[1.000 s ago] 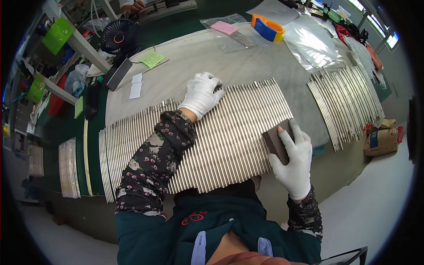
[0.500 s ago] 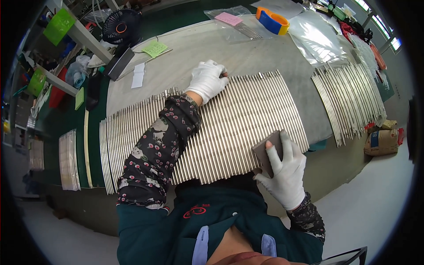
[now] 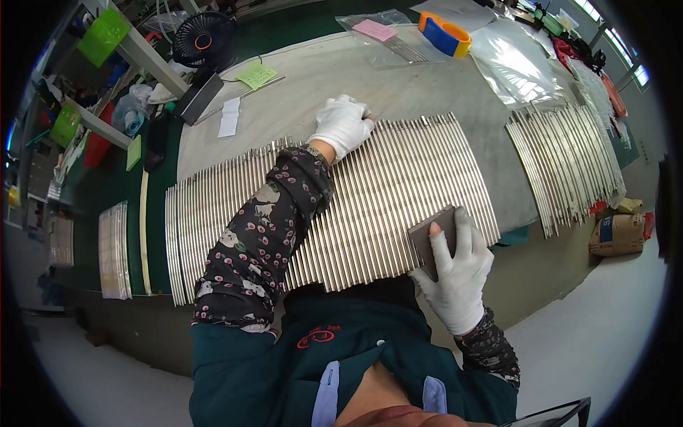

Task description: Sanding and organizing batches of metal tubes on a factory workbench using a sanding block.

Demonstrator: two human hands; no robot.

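Specifically, a clear plastic bag (image 3: 390,55) lies flat at the far side of the surface (image 3: 284,103) and contains a few thin metal pieces; a pink label (image 3: 375,30) shows at its left part. Near the left end, a clear wrapper (image 3: 114,249) encloses a pale, slender bundle. A brown sack (image 3: 616,236) stands at the right, beyond the surface; its contents are hidden.

The main rod row (image 3: 398,192) lies across the near half of the surface, directly before the person. Its rods are slim, straight, silver and glossy, arranged side by side, with far ends slightly uneven. A second rod group (image 3: 565,167) lies to the right, separated by a gap.

The right hand (image 3: 459,281), white-gloved with one bare fingertip, grasps a flat grey-brown block (image 3: 434,240) between thumb and fingers, over the near right part of the row. The left hand (image 3: 343,128), also gloved, rests at the far rod ends, fingers curled; whether they grip a rod cannot be told.
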